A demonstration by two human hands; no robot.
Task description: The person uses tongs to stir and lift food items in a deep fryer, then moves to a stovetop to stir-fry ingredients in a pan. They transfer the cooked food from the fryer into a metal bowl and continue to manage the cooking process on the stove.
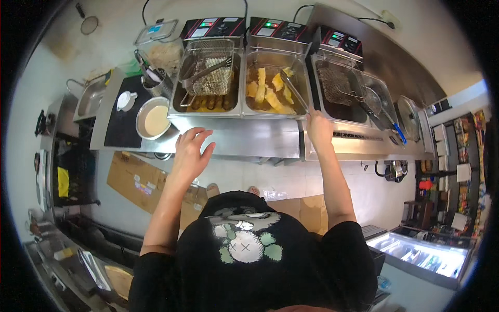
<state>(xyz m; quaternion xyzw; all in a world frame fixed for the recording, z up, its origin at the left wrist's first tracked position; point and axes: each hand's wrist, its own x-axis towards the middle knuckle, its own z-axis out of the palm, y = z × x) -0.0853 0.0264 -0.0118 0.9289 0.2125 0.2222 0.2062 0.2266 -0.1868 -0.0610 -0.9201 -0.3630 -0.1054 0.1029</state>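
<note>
My right hand (319, 128) grips metal tongs (295, 91) whose tips reach into the middle deep fryer (249, 113). Several battered golden pieces (275, 101) float in its bubbling oil, and the tong tips are at a piece near the back right. Whether the tongs clamp that piece, I cannot tell. My left hand (193, 150) hovers over the counter's front edge with fingers apart and holds nothing. Just left of it stands a steel bowl (137, 124) of pale batter (156, 120). Behind that hand, a wire basket (212, 74) rests raised over the left fryer (175, 113).
A wire basket (334, 84) sits in the right fryer (349, 117). Beside it lie a blue-handled strainer (398, 132) and a glass lid (408, 117). A utensil holder (161, 85) and a white measuring cup (126, 101) stand at left. Cardboard (156, 185) covers part of the floor.
</note>
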